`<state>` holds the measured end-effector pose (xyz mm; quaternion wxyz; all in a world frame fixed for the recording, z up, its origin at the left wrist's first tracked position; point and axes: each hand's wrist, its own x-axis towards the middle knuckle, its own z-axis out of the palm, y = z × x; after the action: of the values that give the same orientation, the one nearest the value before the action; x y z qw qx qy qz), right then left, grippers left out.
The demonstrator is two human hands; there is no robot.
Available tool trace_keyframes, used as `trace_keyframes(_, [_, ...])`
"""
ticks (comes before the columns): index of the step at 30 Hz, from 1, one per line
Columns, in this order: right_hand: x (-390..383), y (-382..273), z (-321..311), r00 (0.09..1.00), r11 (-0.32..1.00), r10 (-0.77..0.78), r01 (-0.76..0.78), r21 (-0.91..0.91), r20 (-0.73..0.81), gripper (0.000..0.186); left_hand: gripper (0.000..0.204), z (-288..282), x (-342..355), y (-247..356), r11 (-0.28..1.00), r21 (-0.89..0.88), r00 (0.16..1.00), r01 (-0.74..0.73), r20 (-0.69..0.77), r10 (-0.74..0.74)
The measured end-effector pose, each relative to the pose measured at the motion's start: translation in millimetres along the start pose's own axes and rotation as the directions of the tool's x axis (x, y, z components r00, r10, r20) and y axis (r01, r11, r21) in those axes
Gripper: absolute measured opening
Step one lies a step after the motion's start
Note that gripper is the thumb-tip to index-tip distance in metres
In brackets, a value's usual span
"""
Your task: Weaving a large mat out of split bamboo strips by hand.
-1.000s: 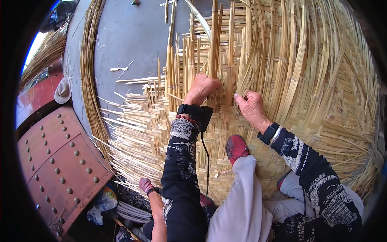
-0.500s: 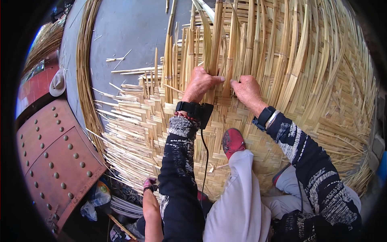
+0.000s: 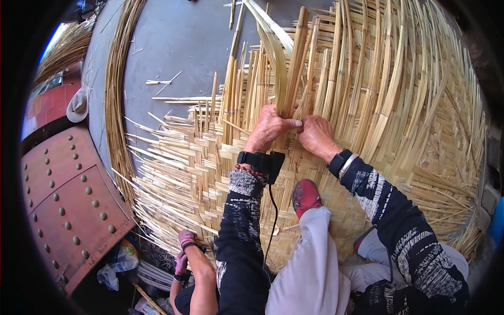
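A large mat (image 3: 252, 173) of flattened, split reed lies under me, its lower part woven in a close pattern. My left hand (image 3: 268, 127) is closed around the lower part of raised reed strips (image 3: 295, 60) that stand up from the weave. A paler leafy strip (image 3: 272, 47) curves up beside them. My right hand (image 3: 316, 135) is right next to it, its fingers curled down at the base of the strips. Its fingertips are hidden, so whatever they pinch is not visible. Several long loose strips (image 3: 336, 68) run away from me on the right.
At the lower left are another person's gloved hands (image 3: 185, 241) by the mat's frayed edge. A bundle of long reeds (image 3: 116, 79) lies on the grey floor (image 3: 173, 37). Left stand a studded red door panel (image 3: 73, 194) and a hat (image 3: 77, 105). My red shoe (image 3: 306, 197) rests on the mat.
My hands have come together at the base of the strips, the right moving in beside the left. The raised strips now lean to the right. More of the other person's hands shows.
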<state>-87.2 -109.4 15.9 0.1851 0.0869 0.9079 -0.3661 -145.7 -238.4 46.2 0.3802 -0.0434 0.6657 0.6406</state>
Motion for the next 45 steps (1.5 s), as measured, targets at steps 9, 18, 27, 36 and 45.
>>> trace_keyframes(9, [7.3, 7.7, 2.3, 0.996, 0.999, -0.016, 0.011, 0.053, 0.088, 0.015, 0.043, -6.0, -1.3, -25.7, 0.761, -0.596, 0.966, -0.258, -0.167, 0.197])
trace_keyframes(18, [5.5, 12.4, 2.7, 0.997, 0.995, -0.04, 0.033, 0.1, 0.069, 0.016, 0.032, -14.1, -6.4, -2.8, 0.833, -0.251, 0.862, -0.493, -0.273, 0.428])
trace_keyframes(27, [11.7, 12.5, 3.1, 0.993, 0.996, -0.071, 0.066, 0.056, 0.09, 0.015, 0.032, -19.1, 0.8, -6.5, 0.232, -0.794, 0.796, -0.561, -0.443, 0.412])
trace_keyframes(36, [12.6, 10.4, 2.0, 0.992, 0.999, -0.047, 0.045, 0.016, 0.121, 0.016, 0.028, -55.5, -16.7, -36.4, 0.439, -0.721, 0.836, -0.536, -0.525, 0.158])
trace_keyframes(45, [16.8, 19.6, 6.5, 0.969, 0.98, -0.197, 0.196, 0.018, 0.147, 0.014, 0.015, -75.7, -19.1, -49.6, 0.695, -0.486, 0.642, -0.53, -0.765, -0.046])
